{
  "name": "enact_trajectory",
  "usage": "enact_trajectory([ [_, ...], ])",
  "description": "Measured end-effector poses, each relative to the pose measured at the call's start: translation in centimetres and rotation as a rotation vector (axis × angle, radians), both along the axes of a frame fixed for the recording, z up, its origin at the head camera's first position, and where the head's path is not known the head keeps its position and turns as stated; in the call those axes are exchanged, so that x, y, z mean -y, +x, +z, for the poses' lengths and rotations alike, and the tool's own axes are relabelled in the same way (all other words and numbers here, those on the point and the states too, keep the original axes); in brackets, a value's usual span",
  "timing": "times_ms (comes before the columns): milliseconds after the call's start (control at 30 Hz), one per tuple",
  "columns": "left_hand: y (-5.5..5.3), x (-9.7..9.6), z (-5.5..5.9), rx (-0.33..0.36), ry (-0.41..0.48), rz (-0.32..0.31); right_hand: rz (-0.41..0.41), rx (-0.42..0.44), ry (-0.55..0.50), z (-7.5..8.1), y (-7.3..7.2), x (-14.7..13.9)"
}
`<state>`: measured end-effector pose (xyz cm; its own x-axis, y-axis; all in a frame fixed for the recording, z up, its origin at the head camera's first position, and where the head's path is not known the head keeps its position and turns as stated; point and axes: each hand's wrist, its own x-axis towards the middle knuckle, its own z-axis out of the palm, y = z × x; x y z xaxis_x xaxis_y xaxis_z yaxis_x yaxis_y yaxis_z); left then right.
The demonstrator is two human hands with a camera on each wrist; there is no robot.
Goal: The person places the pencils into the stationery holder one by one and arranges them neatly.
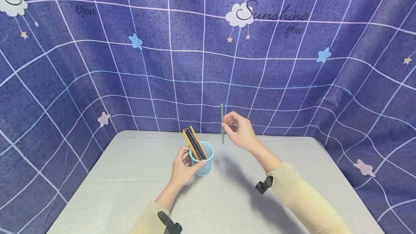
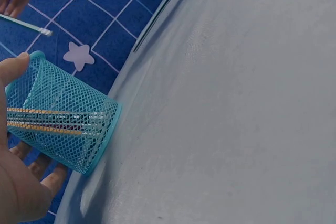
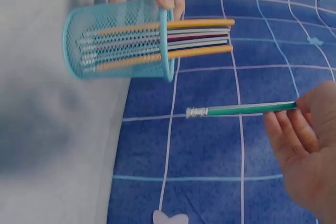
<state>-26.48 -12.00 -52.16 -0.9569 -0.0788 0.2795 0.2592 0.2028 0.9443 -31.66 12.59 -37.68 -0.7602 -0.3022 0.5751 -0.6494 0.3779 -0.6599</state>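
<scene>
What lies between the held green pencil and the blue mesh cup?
Nothing; in the right wrist view, the gap between the green pencil and the blue mesh cup is bare, with only patterned cloth behind it.

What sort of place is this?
Probably a staged recording setup: a purple-blue, grid-patterned fabric backdrop, a pale table in front of it, and a black device at each wrist.

The person wears a plain, pale cream long-sleeved top, its left sleeve (image 1: 147, 220) and right sleeve (image 1: 303, 198) smooth and loose, the right one yellower along the lower arm. Beyond the cuffs, the left hand (image 1: 182, 170) and right hand (image 1: 242, 131) are bare. A small black left wrist camera (image 1: 169, 223) and black right wrist camera (image 1: 264, 185), blocky with rounded ends, sit near the cuffs.
</scene>
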Motion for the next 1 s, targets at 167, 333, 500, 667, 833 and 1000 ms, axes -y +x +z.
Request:
enact_trajectory([
  [167, -0.2, 0.0, 0.1, 0.008, -0.017, 0.001, 0.073, 0.028, -0.030, -0.1, 0.1, 1.4],
  [333, -0.3, -0.2, 0.1, 0.007, -0.015, 0.005, 0.125, 0.056, 0.000, -1.0, -0.1, 2.9],
  [500, -0.2, -0.5, -0.2, 0.014, 0.002, 0.002, 0.133, 0.072, 0.113, -2.6, -0.1, 3.9],
  [667, 0.0, -0.5, -0.4, 0.010, -0.007, 0.009, 0.149, 0.051, 0.233, -3.7, -0.2, 4.6],
  [833, 0.0, -0.4, -0.2, -0.009, 0.006, 0.003, 0.132, 0.022, 0.292, -3.9, -0.5, 5.2],
  [1000, -0.3, -0.2, -0.1, -0.008, 0.014, 0.005, 0.118, -0.025, 0.364, -4.1, -0.9, 6.0],
])
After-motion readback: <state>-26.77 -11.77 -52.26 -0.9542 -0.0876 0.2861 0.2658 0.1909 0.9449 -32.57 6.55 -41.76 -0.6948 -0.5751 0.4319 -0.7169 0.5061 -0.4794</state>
